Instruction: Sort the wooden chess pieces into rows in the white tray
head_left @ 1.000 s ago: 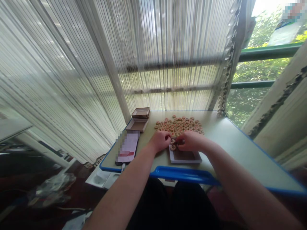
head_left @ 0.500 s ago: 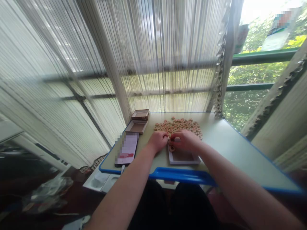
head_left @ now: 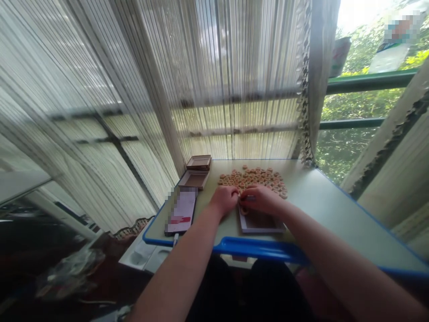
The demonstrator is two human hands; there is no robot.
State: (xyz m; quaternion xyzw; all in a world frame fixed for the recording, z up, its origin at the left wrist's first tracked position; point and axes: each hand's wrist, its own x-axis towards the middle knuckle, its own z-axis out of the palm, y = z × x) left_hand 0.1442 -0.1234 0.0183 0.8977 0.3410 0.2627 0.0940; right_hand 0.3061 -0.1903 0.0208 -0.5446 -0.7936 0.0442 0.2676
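Note:
Many small round wooden pieces [head_left: 254, 175], with coloured marks like Chinese chess pieces, lie spread behind my hands. An open shallow box [head_left: 263, 231] with a pale rim and brown inside sits in front of them. At the box's far left corner my left hand [head_left: 225, 200] is closed, its fingers curled and touching near the pile's edge. My right hand [head_left: 263, 199] reaches over the box's far side, fingers bent together at that same corner. One round piece [head_left: 244, 212] shows in the box just under the right fingertips. What either hand pinches is hidden.
On the left of the blue-edged table [head_left: 335, 214] lies a phone [head_left: 183, 210] with a cable plugged in. Behind it are an open box part [head_left: 194, 180] and another stacked box part [head_left: 199, 161]. A blue tray lip [head_left: 261, 248] runs along the front edge.
The whole view has shifted slightly, so the table sits a little further right and lower. My hands stay at the box corner; the right fingers have closed a little more.

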